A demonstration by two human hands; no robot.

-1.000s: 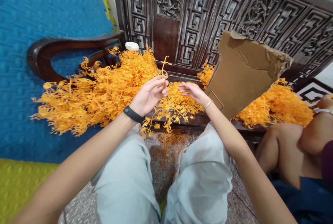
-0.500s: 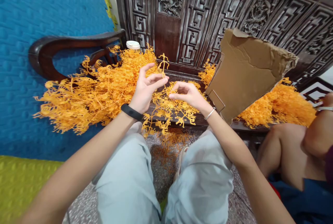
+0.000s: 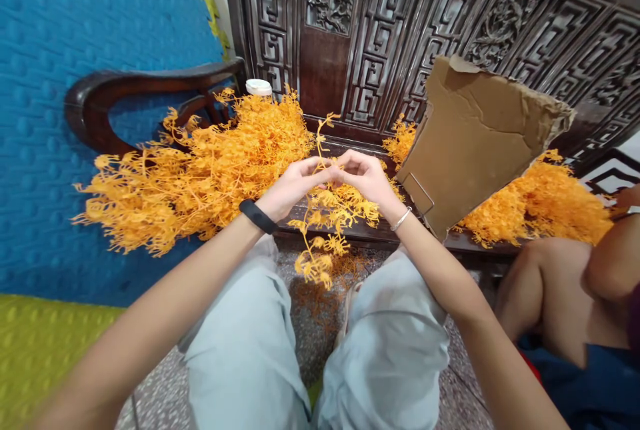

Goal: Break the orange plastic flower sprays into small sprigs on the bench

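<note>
My left hand [image 3: 296,185], with a black wristband, pinches a thin orange plastic sprig [image 3: 321,131] whose branched tip sticks up above the fingers. My right hand [image 3: 367,180], with a silver bangle, meets it fingertip to fingertip. Its fingers are closed at the same spot, on the orange stem as far as I can see; the pinched part is hidden. Below the hands an orange branched strand [image 3: 314,260] hangs in front of the bench edge. Behind them, loose orange pieces [image 3: 357,207] lie on the dark wooden bench [image 3: 295,217].
A large orange heap [image 3: 200,177] fills the bench's left end beside the curved armrest [image 3: 100,87]. A cardboard piece [image 3: 475,143] leans to the right, with more orange pieces [image 3: 555,203] behind it. A white round lid [image 3: 259,87] is at the back. Another person's knee [image 3: 555,277] is at right.
My right hand has moved left and closed, so its fingertips now meet my left hand's. My left fingers have folded in, and an orange strand now hangs lower below the hands.
</note>
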